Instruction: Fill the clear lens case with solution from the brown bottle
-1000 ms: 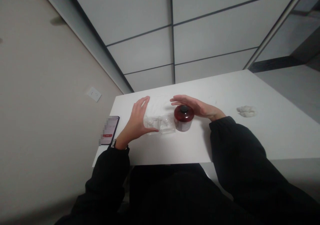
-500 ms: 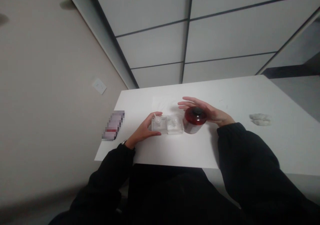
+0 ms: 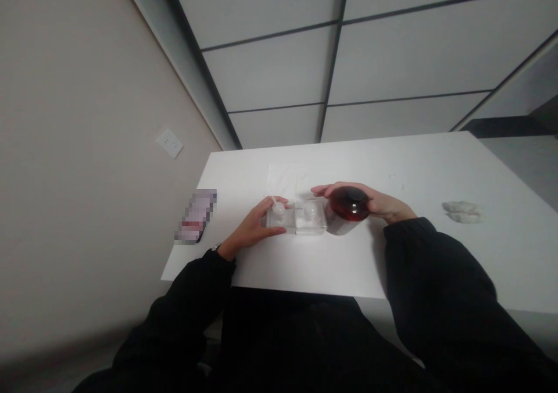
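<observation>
Two clear square bottles stand side by side on the white table (image 3: 436,166). My left hand (image 3: 253,230) is wrapped round the left clear bottle (image 3: 278,217), thumb in front and fingers curled over its white cap. The right clear bottle (image 3: 310,217) touches it. A dark red bottle with a black cap (image 3: 346,208) stands just to the right. My right hand (image 3: 381,205) curls round the far side of the red bottle, fingertips reaching past it toward the clear ones.
A phone (image 3: 196,215) lies at the table's left edge. A crumpled white tissue (image 3: 462,211) sits to the right. A flat white sheet (image 3: 288,177) lies behind the bottles. The left wall carries a socket (image 3: 170,143).
My left hand went from open beside the clear bottles to closed on the left one. My right hand came down from hovering over the red bottle to curling round it.
</observation>
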A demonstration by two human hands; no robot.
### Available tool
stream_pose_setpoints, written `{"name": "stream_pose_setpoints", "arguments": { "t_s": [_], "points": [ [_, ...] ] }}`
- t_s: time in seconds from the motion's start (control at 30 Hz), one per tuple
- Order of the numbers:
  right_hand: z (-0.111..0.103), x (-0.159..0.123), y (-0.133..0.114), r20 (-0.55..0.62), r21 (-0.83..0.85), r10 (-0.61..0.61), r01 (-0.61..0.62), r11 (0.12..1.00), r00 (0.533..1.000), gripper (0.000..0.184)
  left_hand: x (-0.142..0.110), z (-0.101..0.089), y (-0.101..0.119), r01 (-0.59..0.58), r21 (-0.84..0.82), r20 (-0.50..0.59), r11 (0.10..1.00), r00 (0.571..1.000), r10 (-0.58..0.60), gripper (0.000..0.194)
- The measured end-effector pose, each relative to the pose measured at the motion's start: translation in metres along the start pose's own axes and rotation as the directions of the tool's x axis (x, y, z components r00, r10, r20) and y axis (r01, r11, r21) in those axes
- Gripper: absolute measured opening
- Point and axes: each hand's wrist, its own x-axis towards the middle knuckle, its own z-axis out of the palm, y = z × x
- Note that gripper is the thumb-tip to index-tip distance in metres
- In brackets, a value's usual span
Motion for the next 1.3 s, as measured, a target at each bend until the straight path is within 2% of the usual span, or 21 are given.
{"name": "stream_pose_setpoints", "arguments": {
  "t_s": [0.2, 0.4, 0.63, 0.8, 1.3],
  "points": [
    [0.0011, 0.0011, -0.0001, 0.008, 0.023, 0.015, -0.015, 1.0, 1.0, 0.082, 0.0012, -0.0004, 0.0002, -0.022, 0.049, 0.012, 0.999, 1.0, 0.021, 0.058],
    [0.0029, 0.0009, -0.0001, -0.003, 0.043, 0.029, -0.029, 0.999, 1.0, 0.083, -0.002, 0.0032, -0.0017, -0.016, -0.081, -0.026, 0.997, 1.0, 0.014, 0.059],
    [0.0042, 0.0006, -0.0013, -0.007, 0.049, 0.03, -0.029, 0.998, 1.0, 0.082, -0.0026, 0.0007, 0.0, 0.025, 0.012, 0.024, 1.0, 0.999, -0.026, 0.058],
    [0.0023, 0.0014, -0.0007, 0.012, 0.046, 0.019, -0.02, 0.999, 1.0, 0.078, -0.0014, 0.001, -0.0016, 0.016, -0.03, 0.009, 0.999, 1.0, -0.016, 0.056],
    [0.0026, -0.0009, 0.0067, -0.016, 0.049, 0.018, -0.017, 0.999, 1.0, 0.084, -0.0016, 0.0008, 0.0012, 0.046, -0.105, 0.014, 0.993, 0.999, -0.045, 0.06]
  ]
}}
